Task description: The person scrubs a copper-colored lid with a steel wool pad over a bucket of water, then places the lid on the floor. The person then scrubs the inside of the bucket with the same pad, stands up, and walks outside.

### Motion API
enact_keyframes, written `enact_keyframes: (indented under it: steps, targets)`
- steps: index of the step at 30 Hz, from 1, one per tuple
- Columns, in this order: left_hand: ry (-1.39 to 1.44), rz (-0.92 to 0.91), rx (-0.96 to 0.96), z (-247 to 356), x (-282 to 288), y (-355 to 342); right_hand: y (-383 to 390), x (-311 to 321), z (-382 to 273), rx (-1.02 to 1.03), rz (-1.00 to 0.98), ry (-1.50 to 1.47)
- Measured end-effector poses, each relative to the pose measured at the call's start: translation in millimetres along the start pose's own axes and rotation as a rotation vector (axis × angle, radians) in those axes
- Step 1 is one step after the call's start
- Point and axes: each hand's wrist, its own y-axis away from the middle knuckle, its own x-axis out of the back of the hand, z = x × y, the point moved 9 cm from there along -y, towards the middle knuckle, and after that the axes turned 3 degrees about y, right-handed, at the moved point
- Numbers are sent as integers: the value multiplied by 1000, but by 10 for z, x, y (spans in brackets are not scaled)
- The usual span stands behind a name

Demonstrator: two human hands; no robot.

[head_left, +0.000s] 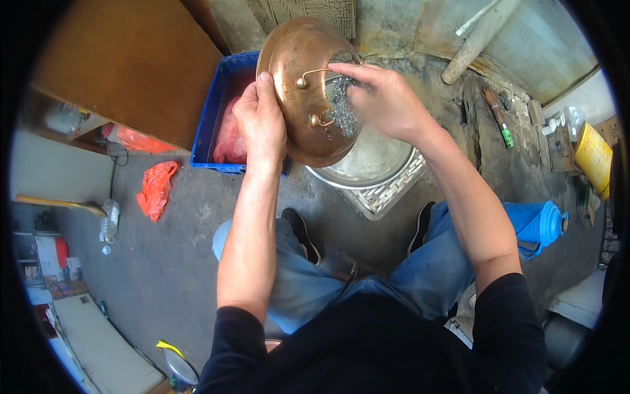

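Right hand [388,100] holds wiry scourer [342,110] against rounded copperware [293,108].

Upper middle of frame blocked by copper vessel [289,56], gripped at rim by left hand [260,117]; far side closed off by right hand [394,105] with steel wool [344,108]. Space underneath taken up by basin [387,164] on pierced white stand [384,197]. Upper-left route obstructed by blue crate [200,141] and brown panel [125,65]. Passage left open over floor [180,262] between left forearm and red bag [156,189]. Upper-right room limited by brush [495,115] and tilted pole [479,43]; right side narrowed by blue flask [530,223] beside right forearm.
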Motion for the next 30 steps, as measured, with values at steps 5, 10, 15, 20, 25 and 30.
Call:
enact_keyframes:
  steps: [5,10,15,20,25,30]
  targets:
    - [72,-7,27,-30,-44,21,-32,-79,107,83,14,-31]
    - [65,13,17,-26,-1,-6,50,11,-103,79,69,61]
    - [50,28,2,-50,49,-34,141,33,-251,-28,2,-117]
    - [101,52,21,-22,31,22,230,30,-468,-27,-77,-162]
    - [242,142,45,-101,88,-40,195,463,-433,137,298,463]
    - [196,141,37,-70,19,-16,355,-250,-601,194,-26,320]
